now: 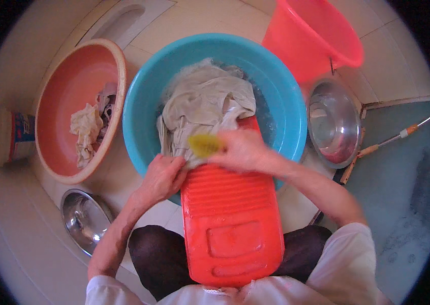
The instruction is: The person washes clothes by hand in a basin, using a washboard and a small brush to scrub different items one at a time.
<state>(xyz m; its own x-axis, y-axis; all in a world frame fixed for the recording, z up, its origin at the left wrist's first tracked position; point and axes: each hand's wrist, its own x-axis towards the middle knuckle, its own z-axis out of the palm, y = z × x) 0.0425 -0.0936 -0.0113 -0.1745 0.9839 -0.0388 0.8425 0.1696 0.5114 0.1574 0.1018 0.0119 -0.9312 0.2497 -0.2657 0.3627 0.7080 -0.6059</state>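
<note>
A wet, light grey-beige garment (207,91) lies bunched in a blue plastic basin (291,114) and drapes onto a red plastic washboard (230,194). The washboard slopes from the basin down to my lap, its ridges facing up. With my left hand (165,175) I grip the near edge of the cloth at the washboard's left side. My right hand (241,150), blurred, holds a yellow-green object (204,146), which looks like a scrub brush, over the cloth. Blur hides whether it touches the fabric. Cloudy water shows around the garment.
An orange basin (58,87) holding crumpled clothes (87,129) stands at left. Steel bowls rest at lower left (85,217) and right (333,122). A pink-red bucket (295,45) stands at back right. Beside the left wall is a printed packet (18,135). A long-handled tool (386,142) lies right.
</note>
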